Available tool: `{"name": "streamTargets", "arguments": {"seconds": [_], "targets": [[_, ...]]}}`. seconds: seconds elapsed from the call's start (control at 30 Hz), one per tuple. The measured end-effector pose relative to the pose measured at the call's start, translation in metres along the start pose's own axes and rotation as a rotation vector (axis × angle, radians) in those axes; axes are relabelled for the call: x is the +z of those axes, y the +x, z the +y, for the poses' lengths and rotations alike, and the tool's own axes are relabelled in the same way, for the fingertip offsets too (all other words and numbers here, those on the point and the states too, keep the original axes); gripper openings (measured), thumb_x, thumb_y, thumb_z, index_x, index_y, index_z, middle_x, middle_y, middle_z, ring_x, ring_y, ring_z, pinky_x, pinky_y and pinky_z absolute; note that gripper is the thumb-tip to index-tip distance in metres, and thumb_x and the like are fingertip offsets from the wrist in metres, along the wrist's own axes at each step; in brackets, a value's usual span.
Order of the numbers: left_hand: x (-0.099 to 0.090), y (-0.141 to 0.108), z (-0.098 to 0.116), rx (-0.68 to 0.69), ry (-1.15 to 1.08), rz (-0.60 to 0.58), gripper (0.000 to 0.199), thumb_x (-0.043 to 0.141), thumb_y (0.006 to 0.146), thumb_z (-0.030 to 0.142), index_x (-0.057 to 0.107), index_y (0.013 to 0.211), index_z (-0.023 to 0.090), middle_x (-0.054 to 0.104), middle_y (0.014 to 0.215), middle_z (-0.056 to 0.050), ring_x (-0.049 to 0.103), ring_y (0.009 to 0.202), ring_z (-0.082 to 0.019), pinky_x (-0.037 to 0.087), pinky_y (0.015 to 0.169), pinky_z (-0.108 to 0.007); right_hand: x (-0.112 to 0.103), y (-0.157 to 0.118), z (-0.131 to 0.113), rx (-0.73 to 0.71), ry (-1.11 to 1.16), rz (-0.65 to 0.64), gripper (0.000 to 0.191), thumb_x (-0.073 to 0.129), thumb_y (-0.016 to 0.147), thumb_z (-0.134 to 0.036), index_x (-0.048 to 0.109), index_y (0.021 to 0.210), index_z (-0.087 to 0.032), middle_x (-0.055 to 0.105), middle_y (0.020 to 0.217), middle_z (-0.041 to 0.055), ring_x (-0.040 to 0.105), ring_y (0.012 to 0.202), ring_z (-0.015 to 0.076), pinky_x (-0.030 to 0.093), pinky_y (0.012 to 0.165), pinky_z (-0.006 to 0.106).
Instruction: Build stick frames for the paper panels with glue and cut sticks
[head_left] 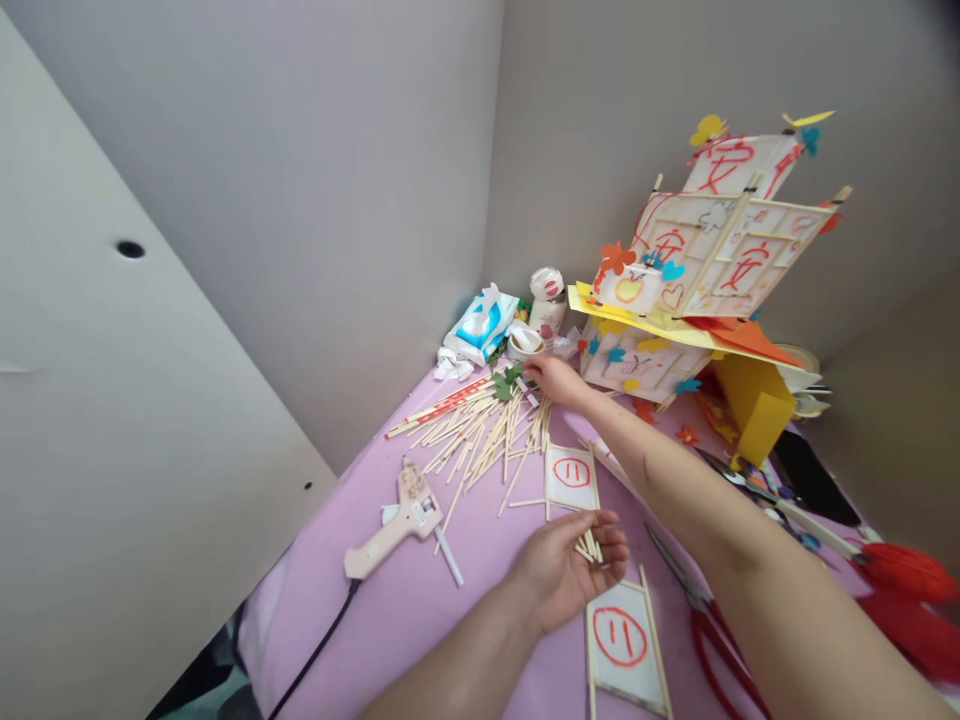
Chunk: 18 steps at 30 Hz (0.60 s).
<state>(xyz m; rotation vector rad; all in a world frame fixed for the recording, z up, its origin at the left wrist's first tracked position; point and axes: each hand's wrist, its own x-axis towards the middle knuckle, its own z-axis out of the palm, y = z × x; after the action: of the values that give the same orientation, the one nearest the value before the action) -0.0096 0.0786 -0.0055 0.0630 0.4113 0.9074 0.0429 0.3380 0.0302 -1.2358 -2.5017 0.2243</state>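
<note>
In the head view, my left hand [562, 572] is palm up with fingers curled round a few short wooden sticks [590, 546]. It hovers between two white paper panels framed with sticks, the nearer panel [628, 640] and the farther panel [572, 478], each with a red circled mark. My right hand [553, 378] stretches to the far end of a loose pile of wooden sticks [487, 435], beside some green leaves [507, 382]. Its fingers are pinched together, and what lies between them is too small to make out.
A pink glue gun [401, 520] with a black cord lies at left. Red-handled scissors [701, 610] lie under my right forearm. Behind stand a wipes pack [484, 325], a jar [547, 305] and a decorated paper-and-stick building [720, 260]. A black phone [814, 478] is at right.
</note>
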Motion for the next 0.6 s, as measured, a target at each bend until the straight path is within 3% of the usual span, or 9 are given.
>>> {"name": "streamTargets", "arguments": {"seconds": [0.1, 0.23, 0.43, 0.6], "targets": [[-0.001, 0.0, -0.001, -0.005, 0.008, 0.002, 0.023, 0.06, 0.08, 0.022, 0.062, 0.097, 0.007, 0.063, 0.081, -0.007, 0.062, 0.072, -0.014, 0.045, 0.075, -0.027, 0.001, -0.022, -0.024, -0.125, 0.02, -0.103, 0.021, 0.049, 0.086, -0.02, 0.068, 0.093, -0.018, 0.068, 0.094, 0.0049, 0.059, 0.084, 0.0162, 0.042, 0.078, 0.025], [-0.001, -0.001, -0.001, -0.006, 0.021, -0.012, 0.021, 0.058, 0.081, 0.021, 0.063, 0.096, 0.007, 0.064, 0.081, -0.008, 0.062, 0.072, -0.014, 0.045, 0.075, -0.027, 0.008, -0.033, -0.049, -0.228, -0.005, -0.183, 0.025, 0.049, 0.08, -0.008, 0.069, 0.09, -0.018, 0.066, 0.096, 0.0066, 0.056, 0.092, 0.0179, 0.038, 0.085, 0.027], [-0.001, 0.0, -0.003, 0.019, 0.057, -0.013, 0.016, 0.06, 0.078, 0.018, 0.063, 0.09, 0.007, 0.062, 0.076, -0.007, 0.06, 0.068, -0.013, 0.045, 0.07, -0.027, 0.03, 0.001, -0.08, -0.232, -0.092, -0.279, 0.029, 0.049, 0.07, -0.003, 0.066, 0.088, -0.018, 0.059, 0.096, 0.0072, 0.055, 0.082, 0.0189, 0.04, 0.076, 0.028], [-0.004, 0.003, -0.005, 0.032, 0.013, 0.006, 0.005, 0.058, 0.076, 0.013, 0.061, 0.079, 0.009, 0.058, 0.067, -0.003, 0.055, 0.061, -0.011, 0.047, 0.066, -0.026, 0.043, 0.035, -0.106, -0.271, -0.11, -0.306, 0.033, 0.05, 0.071, -0.003, 0.065, 0.097, -0.018, 0.054, 0.107, 0.0072, 0.053, 0.087, 0.0176, 0.042, 0.079, 0.026]]}}
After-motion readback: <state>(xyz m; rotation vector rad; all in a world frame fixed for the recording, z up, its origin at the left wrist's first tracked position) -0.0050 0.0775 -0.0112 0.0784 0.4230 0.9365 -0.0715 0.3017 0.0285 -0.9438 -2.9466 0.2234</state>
